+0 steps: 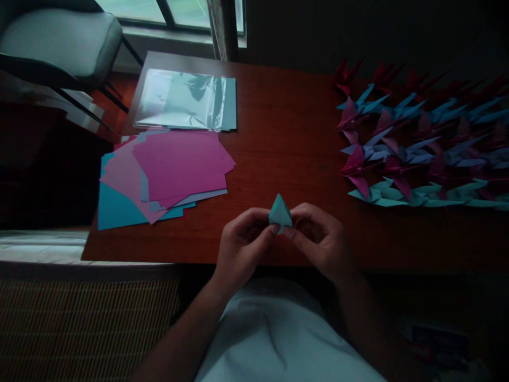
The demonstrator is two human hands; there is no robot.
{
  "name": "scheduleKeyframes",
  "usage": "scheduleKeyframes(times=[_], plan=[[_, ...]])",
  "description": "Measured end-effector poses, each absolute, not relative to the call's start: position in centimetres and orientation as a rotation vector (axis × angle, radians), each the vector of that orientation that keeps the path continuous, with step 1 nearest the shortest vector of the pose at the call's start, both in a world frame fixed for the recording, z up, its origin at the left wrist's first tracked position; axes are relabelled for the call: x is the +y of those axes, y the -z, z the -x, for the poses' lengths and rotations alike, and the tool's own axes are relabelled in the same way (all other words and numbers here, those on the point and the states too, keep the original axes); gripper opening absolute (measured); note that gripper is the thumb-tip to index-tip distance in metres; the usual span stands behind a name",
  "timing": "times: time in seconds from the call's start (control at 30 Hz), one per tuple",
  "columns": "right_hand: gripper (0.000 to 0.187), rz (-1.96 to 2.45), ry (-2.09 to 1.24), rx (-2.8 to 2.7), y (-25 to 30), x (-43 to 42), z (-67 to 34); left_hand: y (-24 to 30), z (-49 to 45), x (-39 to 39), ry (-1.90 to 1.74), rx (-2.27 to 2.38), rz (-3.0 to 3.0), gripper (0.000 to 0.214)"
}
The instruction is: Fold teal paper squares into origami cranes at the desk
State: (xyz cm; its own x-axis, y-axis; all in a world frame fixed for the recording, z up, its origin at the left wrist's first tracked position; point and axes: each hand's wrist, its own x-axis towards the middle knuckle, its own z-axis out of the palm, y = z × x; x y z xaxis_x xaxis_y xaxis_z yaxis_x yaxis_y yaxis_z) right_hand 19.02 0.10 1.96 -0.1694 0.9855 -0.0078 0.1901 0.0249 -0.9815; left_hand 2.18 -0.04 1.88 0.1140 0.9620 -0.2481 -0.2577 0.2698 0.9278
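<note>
A small teal folded paper piece with a pointed top is pinched between both my hands just above the near edge of the brown table. My left hand grips its left side with closed fingers. On its right side my right hand is closed on it too. The lower part of the paper is hidden by my fingers.
A loose stack of pink, lilac and blue square sheets lies at the left. Behind it is a clear plastic packet of paper. Rows of several folded paper cranes fill the right side. A grey chair stands at the far left.
</note>
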Motion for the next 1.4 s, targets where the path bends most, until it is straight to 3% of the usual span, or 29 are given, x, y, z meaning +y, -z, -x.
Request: scheduleKeyframes(times=[0.2, 0.4, 0.7, 0.9, 1.4], plan=[[0.008, 1.295, -1.051, -1.493, -2.9, -0.4, -17.8, -1.4, -2.7, -0.2, -1.042, 0.904, -0.506, 0.016], [0.006, 1.263, -1.188, -1.491, -4.3, -0.4, -17.8, -1.1, -2.5, -0.4, -0.999, 0.843, -0.358, 0.024], [0.015, 1.366, -1.089, -1.619, -5.0, 0.0, -18.4, -1.3, -2.4, -0.2, -0.981, 0.938, -0.567, 0.019], [0.011, 1.365, -1.138, -1.735, -5.2, 1.1, -19.8, -2.1, -2.0, -0.1, -0.813, 0.963, -0.663, 0.019], [0.013, 1.321, -1.261, -1.407, -4.2, 0.6, -19.0, -2.6, -2.2, 0.2, -0.887, 1.058, -0.74, 0.022]])
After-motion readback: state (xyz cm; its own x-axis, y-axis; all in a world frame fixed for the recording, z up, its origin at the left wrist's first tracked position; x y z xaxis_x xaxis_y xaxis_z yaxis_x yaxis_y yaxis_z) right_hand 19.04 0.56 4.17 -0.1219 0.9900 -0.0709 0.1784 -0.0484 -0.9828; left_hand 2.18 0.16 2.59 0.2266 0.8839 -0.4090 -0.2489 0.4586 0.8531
